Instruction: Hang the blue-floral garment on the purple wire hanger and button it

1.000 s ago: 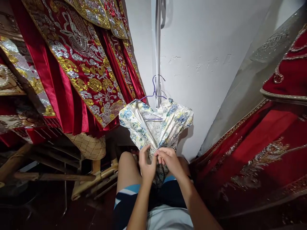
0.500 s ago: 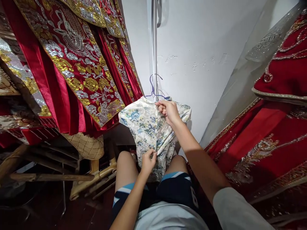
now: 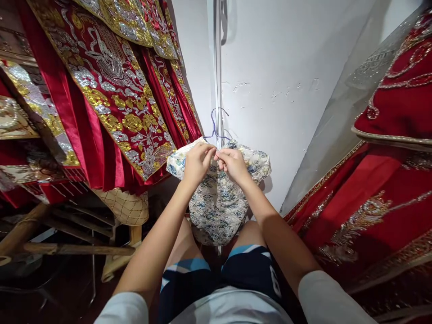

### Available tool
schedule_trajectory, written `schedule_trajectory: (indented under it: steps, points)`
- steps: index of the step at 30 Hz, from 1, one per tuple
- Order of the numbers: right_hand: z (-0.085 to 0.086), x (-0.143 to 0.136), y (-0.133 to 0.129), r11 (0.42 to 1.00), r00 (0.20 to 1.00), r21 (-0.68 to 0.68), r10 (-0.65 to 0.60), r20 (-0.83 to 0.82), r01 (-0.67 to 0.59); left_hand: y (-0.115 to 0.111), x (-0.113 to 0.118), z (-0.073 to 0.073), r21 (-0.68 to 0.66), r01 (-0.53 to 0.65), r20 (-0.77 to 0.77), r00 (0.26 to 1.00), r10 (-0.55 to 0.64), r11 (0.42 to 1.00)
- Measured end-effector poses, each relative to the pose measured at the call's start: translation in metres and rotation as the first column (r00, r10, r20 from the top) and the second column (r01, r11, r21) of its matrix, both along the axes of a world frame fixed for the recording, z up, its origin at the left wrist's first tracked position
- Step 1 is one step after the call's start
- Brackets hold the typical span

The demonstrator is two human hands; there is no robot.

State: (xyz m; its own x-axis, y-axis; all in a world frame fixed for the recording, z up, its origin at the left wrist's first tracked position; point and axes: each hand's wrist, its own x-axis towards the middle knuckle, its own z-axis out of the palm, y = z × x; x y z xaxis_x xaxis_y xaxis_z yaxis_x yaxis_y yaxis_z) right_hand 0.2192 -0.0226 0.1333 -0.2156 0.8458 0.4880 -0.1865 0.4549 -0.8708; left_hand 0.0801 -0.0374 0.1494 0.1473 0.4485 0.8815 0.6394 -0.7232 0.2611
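A cream garment with a blue floral print (image 3: 216, 211) hangs on a thin purple-blue hanger (image 3: 213, 123) in front of a narrow pale pole. My left hand (image 3: 199, 161) is at the left of its neckline, thumb and fingertips pinched on the collar edge. Right beside it, my right hand (image 3: 232, 163) pinches the other side of the neckline with curled fingers. The fingertips of both hands nearly meet at the middle of the collar. Whatever small part lies between them is too small to make out.
Red garments with gold and silver embroidery (image 3: 131, 103) hang at the left, above a wooden frame (image 3: 77, 249). Another red beaded garment (image 3: 381, 180) is at the right. A white wall (image 3: 276, 54) stands behind the pole (image 3: 218, 58).
My left hand has moved up from the garment's lower front to the neckline. My right hand stays near the collar. The garment's front now hangs down loosely.
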Motion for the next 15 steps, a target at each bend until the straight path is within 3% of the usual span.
schedule_trajectory:
  steps: [3,7,12,15]
  points:
    - [-0.015,-0.006,0.004,0.997,0.996,-0.024,-0.07,-0.046,0.069,0.005,-0.006,0.003,0.026,-0.076,-0.156,0.985,0.079,0.997]
    - [-0.022,-0.009,0.001,0.99,0.986,-0.084,-0.119,-0.114,0.11,0.005,-0.017,-0.001,-0.022,-0.015,-0.298,0.954,0.008,1.0]
    - [-0.013,-0.011,0.005,0.993,0.988,0.003,-0.114,-0.105,0.115,0.002,-0.013,0.003,-0.014,0.007,-0.225,0.974,-0.01,1.0]
    - [-0.023,-0.013,0.014,0.983,0.983,0.027,-0.183,0.02,0.182,0.002,-0.015,0.01,0.009,0.004,-0.051,0.999,-0.004,1.0]
